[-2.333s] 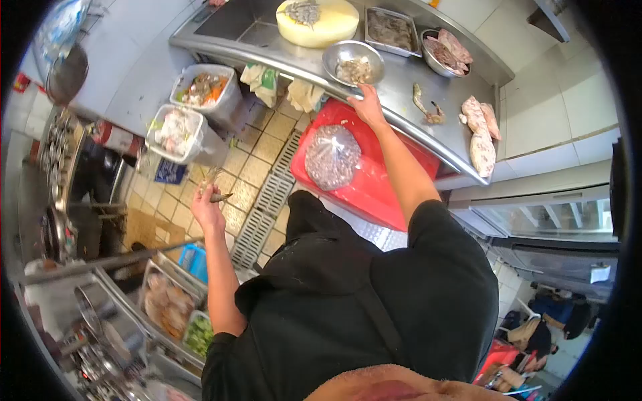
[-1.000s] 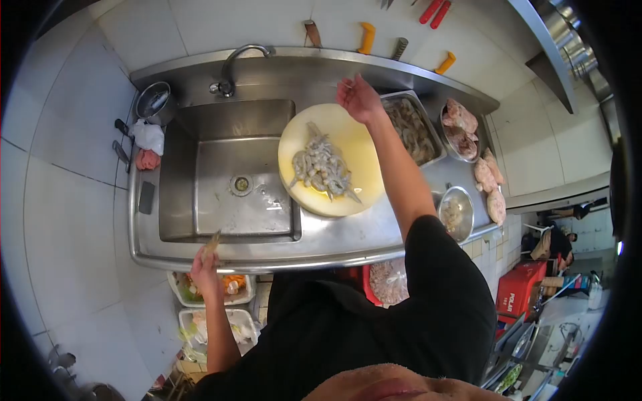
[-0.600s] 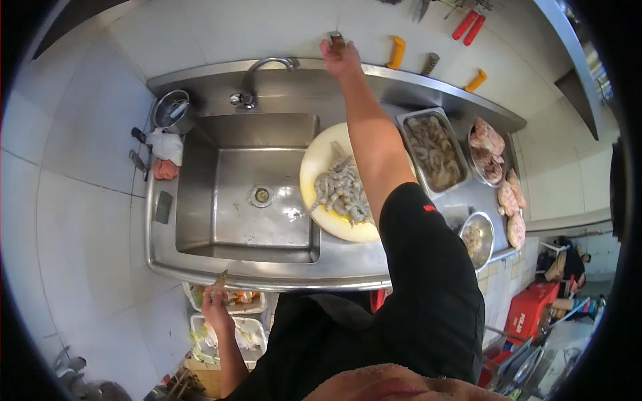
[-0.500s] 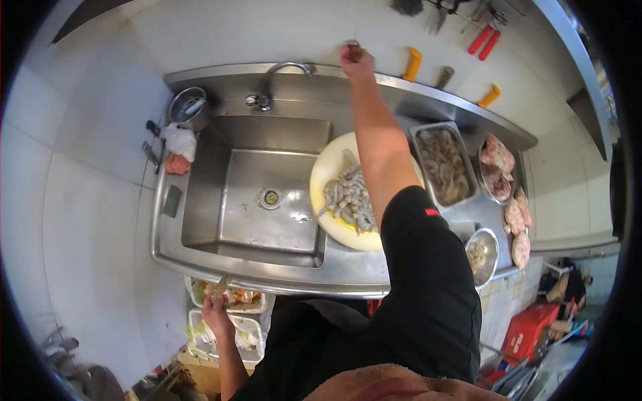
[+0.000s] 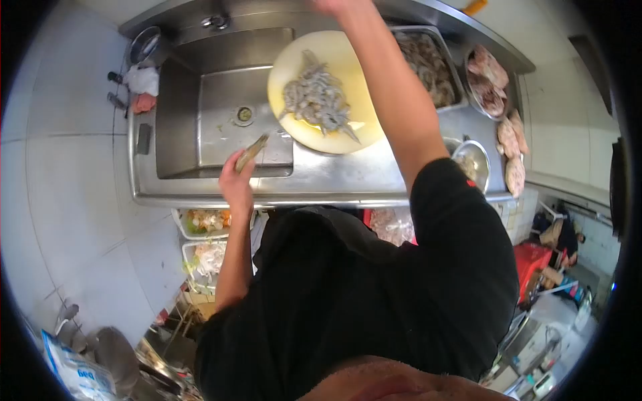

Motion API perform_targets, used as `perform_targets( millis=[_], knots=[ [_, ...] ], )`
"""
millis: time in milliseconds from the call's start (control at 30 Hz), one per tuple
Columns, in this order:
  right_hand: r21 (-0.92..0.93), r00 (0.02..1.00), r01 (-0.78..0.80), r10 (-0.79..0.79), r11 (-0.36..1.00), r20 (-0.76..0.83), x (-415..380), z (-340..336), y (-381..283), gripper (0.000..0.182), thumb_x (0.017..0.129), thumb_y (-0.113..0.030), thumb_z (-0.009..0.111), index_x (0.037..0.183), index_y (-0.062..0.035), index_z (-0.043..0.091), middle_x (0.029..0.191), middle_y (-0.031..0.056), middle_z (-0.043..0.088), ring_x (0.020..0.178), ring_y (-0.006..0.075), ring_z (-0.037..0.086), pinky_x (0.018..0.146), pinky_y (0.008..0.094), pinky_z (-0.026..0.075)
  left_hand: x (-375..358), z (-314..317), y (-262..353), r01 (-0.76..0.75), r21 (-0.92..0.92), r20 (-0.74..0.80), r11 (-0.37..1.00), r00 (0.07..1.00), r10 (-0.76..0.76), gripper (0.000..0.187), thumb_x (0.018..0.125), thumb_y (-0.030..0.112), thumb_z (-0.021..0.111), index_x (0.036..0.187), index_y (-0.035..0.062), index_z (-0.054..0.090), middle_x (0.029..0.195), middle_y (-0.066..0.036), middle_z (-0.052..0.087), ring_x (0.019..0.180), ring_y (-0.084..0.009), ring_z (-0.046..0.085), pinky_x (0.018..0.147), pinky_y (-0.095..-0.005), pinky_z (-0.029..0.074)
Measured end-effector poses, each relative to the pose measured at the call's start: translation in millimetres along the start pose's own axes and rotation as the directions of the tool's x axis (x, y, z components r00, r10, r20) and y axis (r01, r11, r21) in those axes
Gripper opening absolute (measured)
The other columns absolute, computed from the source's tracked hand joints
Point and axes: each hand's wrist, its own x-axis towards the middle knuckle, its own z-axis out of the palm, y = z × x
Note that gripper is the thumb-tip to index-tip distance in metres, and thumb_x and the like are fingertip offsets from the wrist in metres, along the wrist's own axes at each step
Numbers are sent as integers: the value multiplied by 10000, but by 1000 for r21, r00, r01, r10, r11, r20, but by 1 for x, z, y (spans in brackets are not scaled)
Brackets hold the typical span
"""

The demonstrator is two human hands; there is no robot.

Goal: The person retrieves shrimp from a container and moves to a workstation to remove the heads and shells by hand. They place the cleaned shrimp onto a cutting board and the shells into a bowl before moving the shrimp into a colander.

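My left hand [image 5: 237, 184] is closed round a whole shrimp [image 5: 252, 152], held above the front edge of the sink [image 5: 214, 100]. Right of it, a heap of grey shrimp [image 5: 321, 100] lies on a round pale yellow board [image 5: 361, 73]. My right arm stretches over the board's right side towards the wall. Only part of my right hand [image 5: 336, 5] shows at the top edge, its fingers cut off by the frame. Behind that arm is a metal tray [image 5: 461, 101] full of more shrimp [image 5: 422, 60].
Right of the tray are a bowl of raw meat [image 5: 489, 80], more meat pieces [image 5: 513, 160] on the counter and a small metal bowl [image 5: 483, 167]. At the sink's left stand a metal pot [image 5: 147, 47] and a white bag [image 5: 142, 80]. Bins of scraps [image 5: 207, 224] sit below the counter edge.
The view has tipped down, so the counter sits higher in it. My left hand, with the shrimp, has moved from over the scrap bins to the sink's front edge. My right hand has mostly left view.
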Motion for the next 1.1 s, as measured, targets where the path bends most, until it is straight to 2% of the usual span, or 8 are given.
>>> perform_targets(
  millis=[67, 133, 233, 300, 367, 533, 633, 1100],
  knots=[
    [-696, 975, 175, -219, 696, 27, -145, -7, 24, 218, 914, -202, 580, 731, -103, 516, 585, 22, 488, 494, 144, 455, 469, 290, 378, 14, 49, 19, -22, -135, 161, 991, 986, 44, 320, 841, 13, 715, 1153, -35, 659, 1129, -111, 672, 1017, -156, 616, 889, -279, 483],
    [-882, 890, 80, -431, 464, -146, -244, -34, 33, 300, 963, -251, 578, 711, -95, 533, 511, 13, 514, 411, 110, 483, 368, 255, 315, 23, 102, 26, -220, -188, 238, 957, 935, 262, 311, 844, 24, 715, 1144, -34, 660, 1114, -91, 671, 1015, -158, 612, 887, -288, 485],
    [-914, 649, -139, -662, 382, -376, -357, -83, 47, 297, 952, -276, 614, 742, -87, 522, 516, 15, 508, 314, 94, 357, 302, 280, 240, 26, 179, 42, -506, -170, 317, 845, 784, 533, 288, 818, -17, 701, 1105, -6, 681, 1086, -123, 676, 1003, -202, 641, 880, -286, 497],
    [-917, 548, -228, -735, 328, -399, -417, -104, 64, 268, 913, -284, 657, 799, -62, 559, 524, 16, 512, 379, 102, 432, 346, 286, 311, 30, 223, 37, -628, -198, 356, 753, 669, 652, 300, 794, -44, 683, 1088, 12, 693, 1057, -130, 671, 991, -238, 648, 873, -300, 504],
    [-830, 505, -373, -660, 414, -557, -466, -109, 79, 241, 902, -249, 671, 880, -18, 605, 590, 31, 569, 479, 106, 523, 458, 271, 413, 32, 260, 21, -730, -196, 433, 655, 535, 726, 315, 773, -64, 665, 1074, 22, 699, 1032, -127, 665, 978, -270, 648, 866, -324, 512],
    [-812, 511, -548, -687, 203, -517, -511, -111, 116, 544, 892, -166, 649, 1393, -40, 480, 590, 79, 554, 513, 160, 552, 527, 341, 458, 32, 270, -5, -933, -117, 620, 341, 199, 759, 303, 758, -8, 645, 1039, 78, 718, 1048, -97, 663, 956, -286, 637, 865, -372, 499],
    [-800, 545, -536, -614, 269, -571, -509, -102, 121, 631, 906, -163, 628, 1489, -103, 397, 598, 101, 557, 528, 163, 563, 543, 347, 463, 26, 264, 0, -959, -70, 677, 275, 157, 719, 308, 759, -4, 622, 1040, 77, 720, 1095, -96, 669, 965, -276, 639, 855, -375, 497],
    [-801, 692, -595, -547, -66, -470, -483, -71, 90, 653, 909, -184, 588, 1519, -167, 355, 738, 213, 652, 645, 300, 657, 691, 435, 503, 20, 264, 7, -974, -111, 770, 200, 43, 636, 322, 779, 5, 579, 1066, 48, 718, 1240, -125, 649, 1057, -268, 626, 906, -397, 449]
  ],
)
